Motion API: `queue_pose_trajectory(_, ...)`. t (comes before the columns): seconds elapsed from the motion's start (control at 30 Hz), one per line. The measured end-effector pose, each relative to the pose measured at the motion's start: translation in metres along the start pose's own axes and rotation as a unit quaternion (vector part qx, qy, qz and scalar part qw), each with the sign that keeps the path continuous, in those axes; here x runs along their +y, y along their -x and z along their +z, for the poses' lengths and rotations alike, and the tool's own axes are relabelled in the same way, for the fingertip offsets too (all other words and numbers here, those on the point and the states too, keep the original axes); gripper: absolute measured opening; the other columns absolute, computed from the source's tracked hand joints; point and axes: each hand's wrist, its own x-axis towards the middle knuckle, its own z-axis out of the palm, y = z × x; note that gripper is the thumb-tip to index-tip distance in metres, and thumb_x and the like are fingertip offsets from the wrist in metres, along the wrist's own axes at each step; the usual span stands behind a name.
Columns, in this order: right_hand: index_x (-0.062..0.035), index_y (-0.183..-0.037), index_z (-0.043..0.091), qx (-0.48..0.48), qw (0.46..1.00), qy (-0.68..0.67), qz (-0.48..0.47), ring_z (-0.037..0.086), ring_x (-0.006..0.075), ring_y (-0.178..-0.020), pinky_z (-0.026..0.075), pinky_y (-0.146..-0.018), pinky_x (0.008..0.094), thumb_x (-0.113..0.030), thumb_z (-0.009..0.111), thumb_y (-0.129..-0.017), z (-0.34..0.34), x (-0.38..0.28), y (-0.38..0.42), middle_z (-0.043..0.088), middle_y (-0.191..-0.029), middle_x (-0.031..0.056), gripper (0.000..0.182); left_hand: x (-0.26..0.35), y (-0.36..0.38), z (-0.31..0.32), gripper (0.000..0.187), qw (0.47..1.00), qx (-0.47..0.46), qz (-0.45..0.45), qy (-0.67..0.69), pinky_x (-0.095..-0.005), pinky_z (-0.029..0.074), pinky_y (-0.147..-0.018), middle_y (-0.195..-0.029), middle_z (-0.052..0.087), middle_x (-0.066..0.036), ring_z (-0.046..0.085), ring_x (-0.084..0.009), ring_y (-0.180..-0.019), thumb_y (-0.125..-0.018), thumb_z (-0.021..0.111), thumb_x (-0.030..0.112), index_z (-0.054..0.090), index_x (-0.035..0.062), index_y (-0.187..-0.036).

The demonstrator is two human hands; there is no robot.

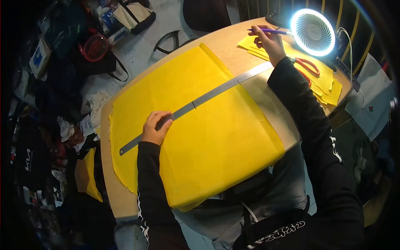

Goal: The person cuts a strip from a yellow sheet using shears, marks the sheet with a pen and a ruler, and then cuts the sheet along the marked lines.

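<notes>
A large sheet of yellow fabric (216, 146), folded over at its right edge, covers much of the wooden table. Across it a long metal ruler (216, 92) lies diagonally, its far end reaching past the yellow edge. My left hand (156, 127) is closed over the ruler's lower part, thumb and fingers on either side of it. Above the ruler's far end, my right hand (271, 45) pinches a purple pen (273, 31), held roughly level with its tip to the left. Red-handled scissors (308, 66) lie beside my right forearm, partly hidden by the sleeve.
A lit round fan-like lamp (312, 32) stands at the table's far right. Smaller yellow pieces (331, 89) are stacked under the scissors. The curved table edge (109, 175) is at left. Beyond it, a red basket (95, 48) and clutter fill the floor.
</notes>
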Motion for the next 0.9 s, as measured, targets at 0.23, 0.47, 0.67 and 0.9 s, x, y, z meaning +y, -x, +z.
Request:
queue_pose_trajectory(0.23, 0.0028, -0.098, 0.062, -0.021, 0.998, 0.002, -0.051, 0.062, 0.0097, -0.066, 0.049, -0.059, 0.0200, -0.021, 0.061, -0.092, 0.004, -0.008, 0.004, 0.067, -0.082, 0.0097, 0.025, -0.001, 0.005, -0.009, 0.024, 0.999, 0.011, -0.009, -0.031, -0.0323, 0.049, -0.082, -0.098, 0.064, -0.009, 0.063, -0.0255, -0.092, -0.078, 0.072, 0.017, 0.068, 0.0061, -0.098)
queue_pose_trajectory(0.47, -0.0011, -0.103, 0.061, -0.013, 0.998, 0.009, -0.052, 0.058, 0.0053, -0.063, 0.044, -0.054, 0.0169, -0.020, 0.058, -0.094, 0.000, -0.009, 0.003, 0.067, -0.084, 0.0063, 0.021, -0.005, 0.005, -0.004, 0.021, 0.999, 0.027, -0.016, -0.031, -0.0326, 0.050, -0.080, -0.095, 0.064, -0.009, 0.064, -0.0249, -0.087, -0.077, 0.073, 0.016, 0.067, 0.0060, -0.094)
queue_pose_trajectory(0.67, 0.0046, -0.097, 0.060, -0.011, 0.999, 0.022, -0.044, 0.068, 0.0153, -0.080, 0.053, -0.064, 0.0233, -0.020, 0.061, -0.092, 0.000, -0.010, 0.003, 0.067, -0.087, 0.0118, 0.025, -0.001, 0.006, -0.002, 0.020, 0.998, 0.045, -0.026, -0.038, -0.0316, 0.050, -0.076, -0.090, 0.064, -0.008, 0.064, -0.0243, -0.084, -0.077, 0.073, 0.018, 0.066, 0.0061, -0.092)
queue_pose_trajectory(0.9, 0.0039, -0.097, 0.060, -0.017, 0.999, 0.023, -0.038, 0.068, 0.0154, -0.080, 0.054, -0.064, 0.0240, -0.019, 0.059, -0.093, 0.001, -0.004, 0.002, 0.067, -0.088, 0.0121, 0.023, -0.007, 0.004, 0.002, 0.020, 0.994, 0.070, -0.058, -0.064, -0.0337, 0.048, -0.075, -0.084, 0.062, -0.007, 0.061, -0.0244, -0.081, -0.074, 0.076, 0.019, 0.064, 0.0055, -0.084)
